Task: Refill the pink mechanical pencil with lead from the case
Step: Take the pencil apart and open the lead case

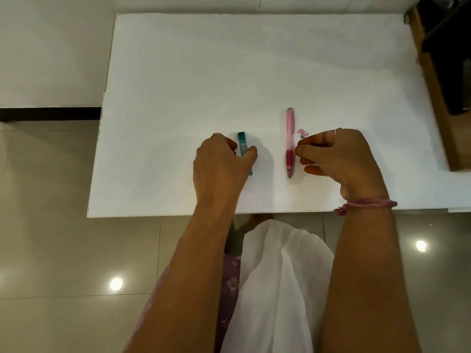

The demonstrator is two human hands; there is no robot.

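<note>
Opening step: our left hand (220, 161) grips the lead case (244, 146); our right hand (339, 156), fingers curled, touches the pink pencil (289, 141), hold unclear; next, extract lead.

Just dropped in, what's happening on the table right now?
A person is working at a white table. The left hand grips the teal lead case between thumb and fingers. The pink mechanical pencil lies flat, and the right hand has its fingertips at the pencil's grip. A small pink cap lies loose beside the pencil.

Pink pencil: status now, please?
Left hand grips teal lead case. Right hand beside pink pencil, lying on table. Small cap off. Nothing in the way.
</note>
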